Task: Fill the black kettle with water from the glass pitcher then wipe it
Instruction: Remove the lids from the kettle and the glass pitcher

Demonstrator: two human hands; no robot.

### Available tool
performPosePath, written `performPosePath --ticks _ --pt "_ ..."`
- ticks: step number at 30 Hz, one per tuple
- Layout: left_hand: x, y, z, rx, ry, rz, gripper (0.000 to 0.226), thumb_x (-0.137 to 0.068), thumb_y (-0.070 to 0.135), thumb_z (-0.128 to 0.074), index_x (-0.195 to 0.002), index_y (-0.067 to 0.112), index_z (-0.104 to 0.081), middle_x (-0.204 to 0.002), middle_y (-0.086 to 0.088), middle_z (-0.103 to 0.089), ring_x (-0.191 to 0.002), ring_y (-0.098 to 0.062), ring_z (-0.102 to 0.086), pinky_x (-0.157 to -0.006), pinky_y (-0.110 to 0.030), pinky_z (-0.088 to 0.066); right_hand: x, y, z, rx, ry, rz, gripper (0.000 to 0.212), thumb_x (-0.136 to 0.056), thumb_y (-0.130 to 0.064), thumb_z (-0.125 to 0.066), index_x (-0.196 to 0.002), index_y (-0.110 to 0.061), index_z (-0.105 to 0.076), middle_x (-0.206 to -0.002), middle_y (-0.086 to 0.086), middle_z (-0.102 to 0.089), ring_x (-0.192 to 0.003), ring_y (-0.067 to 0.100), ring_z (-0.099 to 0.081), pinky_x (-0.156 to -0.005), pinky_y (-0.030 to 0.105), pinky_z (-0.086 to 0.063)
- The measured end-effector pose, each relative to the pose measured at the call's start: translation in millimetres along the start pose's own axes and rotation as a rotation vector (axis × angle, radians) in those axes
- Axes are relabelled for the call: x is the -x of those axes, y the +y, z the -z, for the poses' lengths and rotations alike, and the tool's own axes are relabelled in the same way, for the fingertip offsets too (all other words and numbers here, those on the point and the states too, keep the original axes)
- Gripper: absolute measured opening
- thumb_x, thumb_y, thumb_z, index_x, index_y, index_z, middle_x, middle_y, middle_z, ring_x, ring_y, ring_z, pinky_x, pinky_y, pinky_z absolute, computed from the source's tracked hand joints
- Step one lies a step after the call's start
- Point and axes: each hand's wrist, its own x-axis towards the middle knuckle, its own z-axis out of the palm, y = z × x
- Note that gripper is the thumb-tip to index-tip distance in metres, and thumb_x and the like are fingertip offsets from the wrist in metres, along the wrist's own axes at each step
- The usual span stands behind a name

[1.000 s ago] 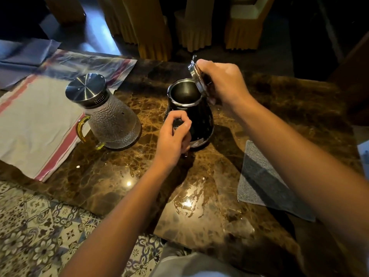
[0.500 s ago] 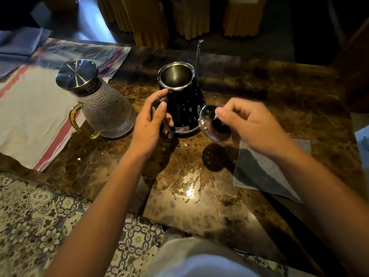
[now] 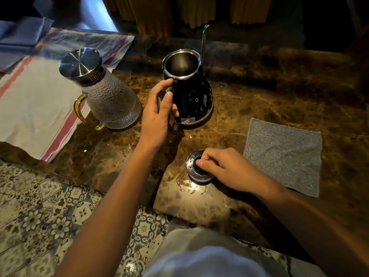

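Left hand (image 3: pixel 159 114) is wrapped around the handle of the kettle (image 3: pixel 191 96), thumb laid along the top of the grip. Kettle stands upright on the table (image 3: pixel 269 80), mouth uncovered, steel interior visible; thin spout rises on its far side. Right hand (image 3: pixel 225 168) pinches the knob of the lid (image 3: pixel 199 172), which rests flat on the table, nearer the person than the kettle and apart from it. Pitcher (image 3: pixel 107 96) stands just left of the kettle, steel cap on, yellow handle turned toward the person, its base beside the edge of a striped towel (image 3: pixel 36 112). Grey cloth (image 3: pixel 283 154) lies flat just right of the lid.
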Motion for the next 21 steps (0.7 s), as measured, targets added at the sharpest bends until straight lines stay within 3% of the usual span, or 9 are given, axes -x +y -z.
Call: performPosePath --ticks 6,10,13,16,18,21 --pt "-0.7 -1.5 0.7 -0.019 -0.007 0.007 0.034 -0.11 0.024 -0.042 -0.143 0.017 -0.046 -0.084 -0.004 -0.057 -0.076 -0.017 -0.059 -0.066 -0.022 -0.049 3.1 5.3 -12.2 0.0 -0.004 -0.024 0.031 -0.103 -0.046 -0.054 -0.085 -0.024 -0.065 -0.072 -0.004 -0.066 -0.068 0.013 -0.062 -0.069 0.048 -0.051" --pt "0.7 -1.6 -0.4 -0.061 0.009 0.004 0.035 -0.11 0.027 -0.042 -0.144 0.019 -0.046 -0.082 -0.007 -0.059 -0.076 -0.019 -0.059 -0.067 -0.033 -0.05 2.1 6.9 -14.5 0.037 -0.013 -0.042 0.027 -0.104 -0.043 -0.055 -0.09 -0.025 -0.068 -0.076 -0.009 -0.068 -0.072 0.01 -0.064 -0.071 0.045 -0.052" --pt "2.7 1.8 0.6 -0.058 0.015 0.024 0.035 -0.11 0.027 -0.042 -0.144 0.02 -0.047 -0.086 -0.015 -0.064 -0.074 -0.023 -0.062 -0.07 -0.034 -0.053 0.9 4.6 -11.9 0.089 -0.046 -0.058 0.025 -0.104 -0.047 -0.054 -0.094 -0.028 -0.067 -0.077 -0.012 -0.066 -0.073 0.006 -0.062 -0.068 0.038 -0.051" --pt "5.3 7.5 2.8 -0.09 0.016 0.055 0.037 -0.109 0.028 -0.046 -0.145 0.023 -0.048 -0.094 -0.018 -0.068 -0.083 -0.022 -0.068 -0.079 -0.038 -0.058 3.2 -5.0 -3.4 0.171 -0.045 -0.098 0.027 -0.101 -0.057 -0.052 -0.098 -0.032 -0.061 -0.068 -0.014 -0.057 -0.065 0.001 -0.053 -0.06 0.027 -0.037" --pt "6.2 13.6 8.7 -0.181 -0.009 0.061 0.039 -0.107 0.031 -0.05 -0.146 0.03 -0.048 -0.107 -0.006 -0.07 -0.097 -0.013 -0.07 -0.09 -0.037 -0.059 5.0 -15.5 8.4 0.262 0.009 -0.084 0.037 -0.095 -0.069 -0.045 -0.101 -0.034 -0.058 -0.066 -0.011 -0.057 -0.062 0.001 -0.052 -0.058 0.026 -0.036" --pt "4.6 28.3 29.3 -0.387 -0.146 0.06 0.044 -0.105 0.037 -0.052 -0.149 0.039 -0.045 -0.134 0.021 -0.056 -0.119 0.01 -0.057 -0.096 -0.018 -0.051 -1.3 -31.8 34.5 0.17 0.143 0.001 0.037 -0.095 -0.066 -0.046 -0.098 -0.033 -0.062 -0.066 -0.009 -0.061 -0.058 0.005 -0.056 -0.054 0.017 -0.037"
